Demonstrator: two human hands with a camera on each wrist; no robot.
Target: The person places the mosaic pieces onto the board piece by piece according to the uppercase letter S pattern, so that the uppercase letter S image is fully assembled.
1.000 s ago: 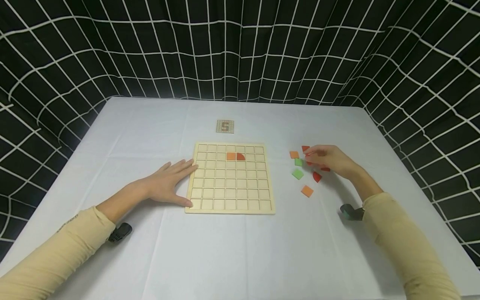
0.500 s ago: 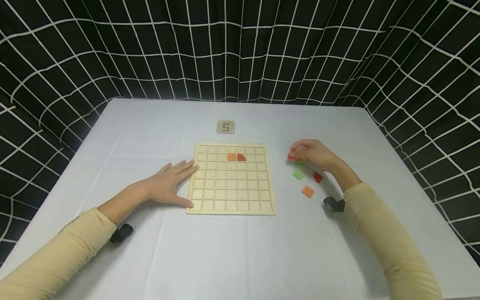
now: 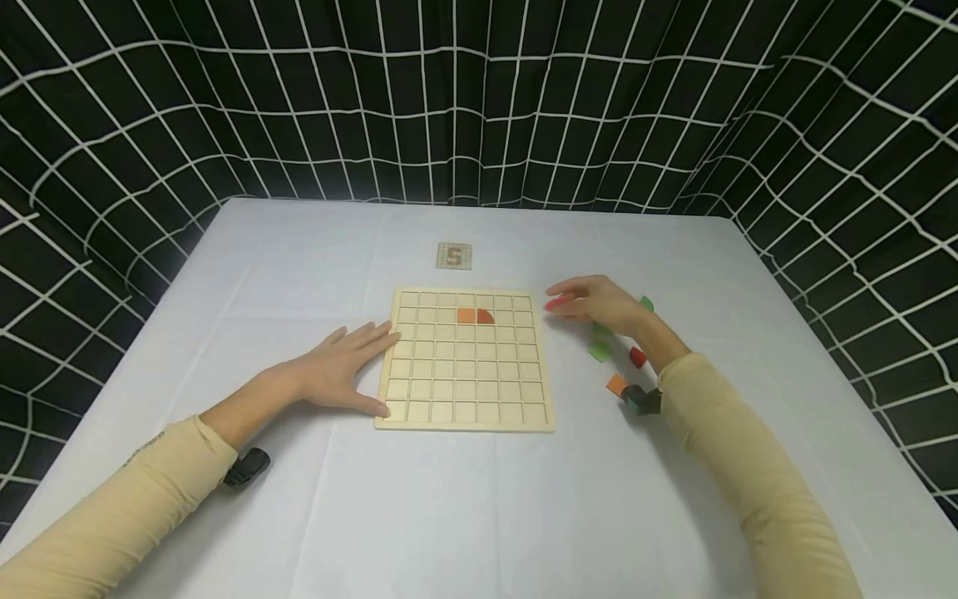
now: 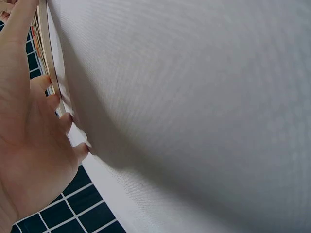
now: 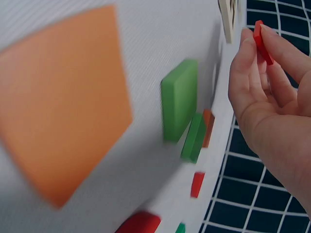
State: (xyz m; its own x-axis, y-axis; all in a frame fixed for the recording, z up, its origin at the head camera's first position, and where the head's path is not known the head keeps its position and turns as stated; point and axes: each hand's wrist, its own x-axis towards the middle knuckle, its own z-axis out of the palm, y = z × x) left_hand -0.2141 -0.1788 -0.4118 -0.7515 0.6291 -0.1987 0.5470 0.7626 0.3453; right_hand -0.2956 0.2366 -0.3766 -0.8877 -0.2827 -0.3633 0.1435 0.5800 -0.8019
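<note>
A pale wooden board (image 3: 449, 388) divided into square cells lies on the table. In its upper part, an orange square tile (image 3: 466, 315) and a red quarter-round tile (image 3: 485, 317) sit side by side. My left hand (image 3: 329, 370) rests with spread fingers against the board's left edge. Just off the board's upper right side, my right hand (image 3: 606, 304) pinches a red tile (image 5: 263, 42) between thumb and fingers, raised above the cloth. Its exact shape is partly covered by the fingers.
Loose tiles lie right of the board: a green one (image 3: 599, 352), a red one (image 3: 638, 357), an orange one (image 3: 617, 385) and others partly behind the right hand. A small card (image 3: 454, 256) with an S-like figure lies beyond the board. Black netted curtain (image 3: 479, 100) surrounds the table.
My right hand has moved left from the loose tiles toward the board, carrying the red tile. The left hand stays at the board's edge.
</note>
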